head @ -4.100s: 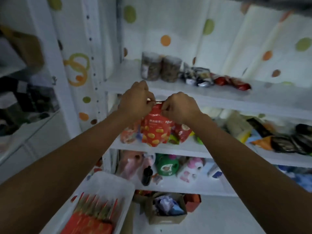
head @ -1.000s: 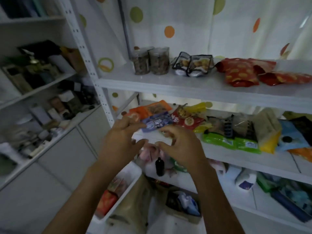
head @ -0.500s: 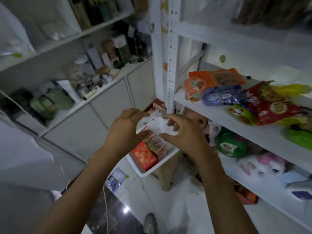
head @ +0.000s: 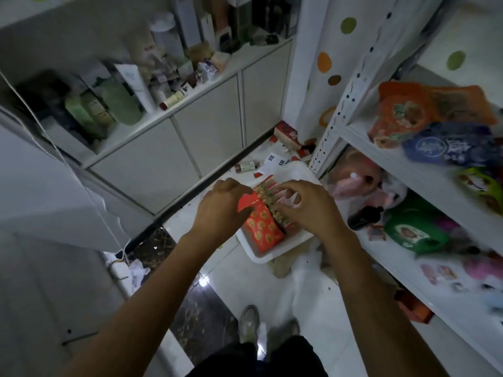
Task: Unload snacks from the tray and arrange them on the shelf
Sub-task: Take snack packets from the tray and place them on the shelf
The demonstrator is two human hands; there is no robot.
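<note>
A white tray (head: 261, 257) sits low by the foot of the white shelf (head: 405, 170) and holds a row of red snack packets (head: 263, 230) standing on edge. My left hand (head: 220, 210) pinches the top of the nearest red packet between thumb and fingers. Just to its right, my right hand (head: 307, 208) hovers over the packet tops with fingers spread, touching them lightly. On the shelf board at the right lie an orange packet (head: 402, 115) and a blue packet (head: 446, 148).
A white cabinet (head: 174, 148) with bottles and tubes on its ledge runs along the left. Papers and small boxes (head: 272, 161) litter the floor behind the tray. A dark bottle (head: 364, 216) and a green bag (head: 413, 232) lie on the lower shelf. My shoes (head: 249, 322) stand below.
My view has swung down from the upper shelves to the tray. Both empty hands dropped onto the packets, and the left closed on a red one.
</note>
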